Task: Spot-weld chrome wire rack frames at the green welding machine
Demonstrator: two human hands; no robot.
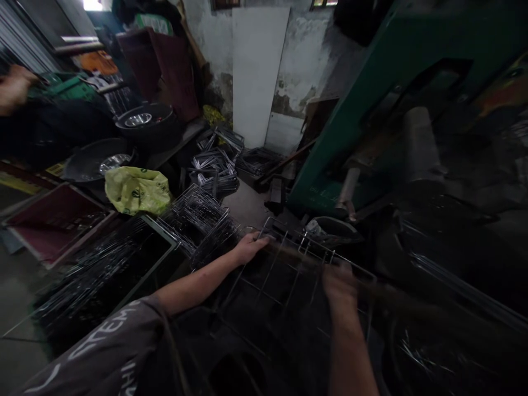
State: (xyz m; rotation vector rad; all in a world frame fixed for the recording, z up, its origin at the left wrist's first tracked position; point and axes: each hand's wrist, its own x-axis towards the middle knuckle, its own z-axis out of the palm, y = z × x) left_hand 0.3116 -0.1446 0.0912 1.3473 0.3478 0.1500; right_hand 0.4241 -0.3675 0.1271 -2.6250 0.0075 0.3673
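Note:
In the head view a wire rack [270, 272] with thin metal bars lies tilted in front of me, low in the middle. My left hand [249, 247] is closed round its upper left corner, arm stretched forward. Over the rack's right part is my right hand [340, 281], smeared by motion, its fingers curled at the bars. Just left of my left hand stands a stack of wire frames [200, 217]. The rack's lower part fades into shadow.
A green machine [330, 143] with metal rods stands on the right. More wire frames [214, 165] are heaped ahead. On the left are a yellow-green plastic bag [138, 190], a crate of thin metal rods [163, 234], and black basins [82, 159]. Another person's hand [16, 88] shows far left.

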